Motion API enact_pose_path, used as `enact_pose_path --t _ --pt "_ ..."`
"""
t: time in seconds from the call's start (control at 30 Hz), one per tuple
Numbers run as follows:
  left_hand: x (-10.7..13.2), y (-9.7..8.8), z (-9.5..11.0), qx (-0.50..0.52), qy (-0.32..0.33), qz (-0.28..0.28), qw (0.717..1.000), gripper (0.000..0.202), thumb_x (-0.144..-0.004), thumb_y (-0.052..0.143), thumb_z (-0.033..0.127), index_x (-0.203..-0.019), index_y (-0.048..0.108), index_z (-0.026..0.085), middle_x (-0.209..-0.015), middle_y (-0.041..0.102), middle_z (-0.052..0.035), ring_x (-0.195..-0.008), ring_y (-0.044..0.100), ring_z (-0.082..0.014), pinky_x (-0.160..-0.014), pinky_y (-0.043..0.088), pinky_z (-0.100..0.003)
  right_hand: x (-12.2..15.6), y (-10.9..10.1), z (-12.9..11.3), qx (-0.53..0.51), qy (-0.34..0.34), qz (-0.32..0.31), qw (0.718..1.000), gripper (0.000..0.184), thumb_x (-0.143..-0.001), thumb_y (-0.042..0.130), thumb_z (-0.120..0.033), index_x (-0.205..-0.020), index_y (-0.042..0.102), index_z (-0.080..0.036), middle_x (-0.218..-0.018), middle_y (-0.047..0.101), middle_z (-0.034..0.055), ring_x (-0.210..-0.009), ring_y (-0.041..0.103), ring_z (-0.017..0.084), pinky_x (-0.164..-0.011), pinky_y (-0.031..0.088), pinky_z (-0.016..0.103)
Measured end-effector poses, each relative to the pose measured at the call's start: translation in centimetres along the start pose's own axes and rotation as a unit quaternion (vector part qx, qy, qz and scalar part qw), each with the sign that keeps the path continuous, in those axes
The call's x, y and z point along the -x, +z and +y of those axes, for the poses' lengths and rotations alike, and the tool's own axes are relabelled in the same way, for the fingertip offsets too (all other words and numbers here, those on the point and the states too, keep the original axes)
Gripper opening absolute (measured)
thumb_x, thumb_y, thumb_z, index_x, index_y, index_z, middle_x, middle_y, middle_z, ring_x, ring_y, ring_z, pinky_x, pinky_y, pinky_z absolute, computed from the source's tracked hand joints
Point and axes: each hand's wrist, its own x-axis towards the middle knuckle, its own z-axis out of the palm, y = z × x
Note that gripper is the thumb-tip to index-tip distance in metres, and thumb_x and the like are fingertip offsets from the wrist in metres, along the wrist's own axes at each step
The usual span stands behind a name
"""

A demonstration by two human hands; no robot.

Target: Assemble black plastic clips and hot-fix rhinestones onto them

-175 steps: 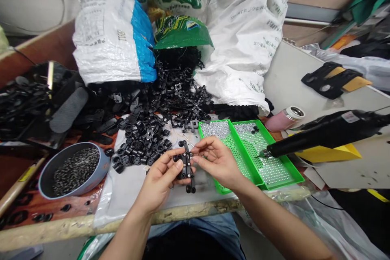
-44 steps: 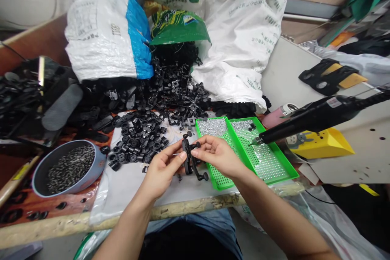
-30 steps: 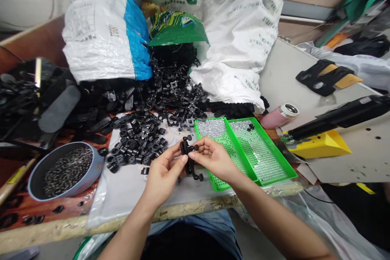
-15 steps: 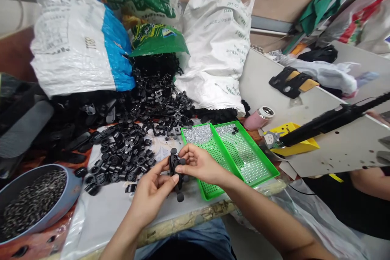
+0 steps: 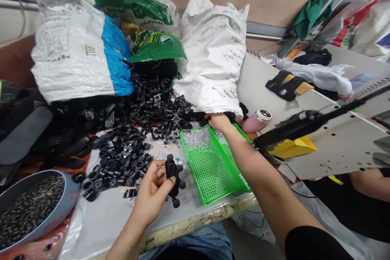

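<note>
My left hand [image 5: 157, 185] grips a black plastic bracket [image 5: 174, 180] with round knobs, thumb on its near face, above the front of the table. Stretched out past the green tray [image 5: 199, 178], my right hand [image 5: 219, 122] is at the black parts [image 5: 201, 118] by the foot of a white sack. Its fingers curl down there, and what they hold is hidden. A thin screwdriver [image 5: 176, 154] lies just behind the bracket. Small silver screws [image 5: 198, 137] fill the far end of the tray, partly covered by my right forearm.
Black round caps [image 5: 112, 170] and brackets [image 5: 158, 105] pile up at left and behind. A blue bowl [image 5: 68, 197] of small dark parts stands at the left. A black electric screwdriver [image 5: 289, 128] hangs at the right near a pink flask [image 5: 257, 120]. Another person's arm [image 5: 370, 183] shows at far right.
My right hand has let go of the bracket and moved away to the parts behind the green tray. My left hand still holds the bracket.
</note>
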Motion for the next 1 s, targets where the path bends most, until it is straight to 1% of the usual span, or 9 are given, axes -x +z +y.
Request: enact_pose_path --t 0.2,0.37,0.43,0.57,0.63,0.7,0.83,0.93,1.0 --pt "-0.1 0.3 -0.4 0.039 -0.039 -0.008 0.998 0.044 -0.075 0.08 0.034 -0.11 0.056 0.02 -0.088 0.07 -0.0004 -0.072 0.067 -0.0153 -0.068 0.049 -0.025 -2.0 1.5 0.7 0.063 -0.009 0.016 0.998 0.026 -0.077 0.069 -0.017 -0.101 0.078 -0.023 -0.111 0.076 0.013 -0.112 0.065 0.037 -0.1 0.05 0.048" --pt "-0.2 -0.5 -0.7 0.071 -0.063 -0.009 0.995 0.048 -0.076 0.082 0.036 -0.117 0.063 0.019 -0.086 0.07 -0.002 -0.074 0.065 -0.0151 -0.065 0.049 -0.023 0.2 0.5 0.6 0.054 -0.086 0.056 0.993 0.034 -0.09 0.052 -0.016 -0.117 0.073 -0.019 -0.12 0.073 0.0151 -0.12 0.062 0.033 -0.11 0.042 0.05" --pt "-0.3 -0.7 -0.7 0.073 -0.074 0.0 0.995 0.057 -0.073 0.085 0.04 -0.121 0.065 0.018 -0.083 0.069 -0.002 -0.071 0.063 -0.0145 -0.059 0.046 -0.021 1.8 -0.1 0.1 0.037 -0.112 0.056 0.991 0.035 -0.091 0.052 -0.015 -0.121 0.07 -0.017 -0.117 0.073 0.016 -0.114 0.065 0.032 -0.105 0.045 0.05" --pt "-0.4 -0.7 -0.4 0.076 -0.105 0.03 0.991 0.074 -0.065 0.087 0.057 -0.124 0.068 0.016 -0.076 0.064 -0.0008 -0.068 0.058 -0.0142 -0.053 0.046 -0.02 6.2 -2.3 -3.3 -0.028 -0.19 0.029 0.981 0.028 -0.097 0.05 -0.022 -0.118 0.069 -0.022 -0.108 0.073 0.0097 -0.099 0.068 0.024 -0.089 0.054 0.039" --pt "-0.5 -0.5 -0.1 0.081 -0.121 0.032 0.989 0.077 -0.065 0.08 0.069 -0.12 0.071 0.016 -0.076 0.064 -0.0018 -0.069 0.057 -0.015 -0.052 0.047 -0.021 8.7 -3.8 -6.0 -0.116 -0.313 0.006 0.943 0.027 -0.101 0.047 -0.025 -0.115 0.07 -0.023 -0.108 0.067 0.0084 -0.101 0.065 0.021 -0.092 0.052 0.038" --pt "-0.4 -0.3 0.1 0.087 -0.127 0.018 0.988 0.077 -0.067 0.073 0.077 -0.113 0.074 0.015 -0.076 0.063 -0.0026 -0.07 0.056 -0.0154 -0.052 0.048 -0.021 10.9 -5.1 -8.8 -0.154 -0.386 -0.043 0.908 0.027 -0.102 0.046 -0.022 -0.113 0.07 -0.024 -0.105 0.064 0.007 -0.101 0.062 0.02 -0.09 0.051 0.035" --pt "0.0 0.0 0.3 0.068 -0.109 -0.018 0.992 0.07 -0.074 0.063 0.08 -0.091 0.075 0.013 -0.07 0.061 -0.0025 -0.067 0.056 -0.0155 -0.051 0.048 -0.022 13.4 -5.8 -12.9 -0.092 -0.475 -0.125 0.866 0.025 -0.101 0.047 -0.015 -0.106 0.07 -0.021 -0.103 0.062 0.0067 -0.102 0.054 0.021 -0.091 0.046 0.037" --pt "0.2 0.0 0.3 0.064 -0.091 -0.025 0.993 0.068 -0.076 0.06 0.08 -0.078 0.071 0.013 -0.066 0.057 -0.0011 -0.063 0.053 -0.0136 -0.051 0.047 -0.022 14.0 -5.0 -14.0 -0.028 -0.494 -0.153 0.855 0.022 -0.1 0.05 -0.015 -0.098 0.071 -0.02 -0.099 0.062 0.0069 -0.1 0.049 0.024 -0.09 0.043 0.04" --pt "0.3 -0.1 0.4 0.069 -0.087 -0.032 0.993 0.069 -0.077 0.058 0.081 -0.082 0.071 0.013 -0.07 0.06 -0.0023 -0.066 0.055 -0.0142 -0.054 0.047 -0.022 14.2 -4.3 -14.0 -0.01 -0.492 -0.161 0.856 0.021 -0.099 0.051 -0.015 -0.096 0.072 -0.021 -0.098 0.062 0.0068 -0.102 0.048 0.025 -0.092 0.041 0.042"
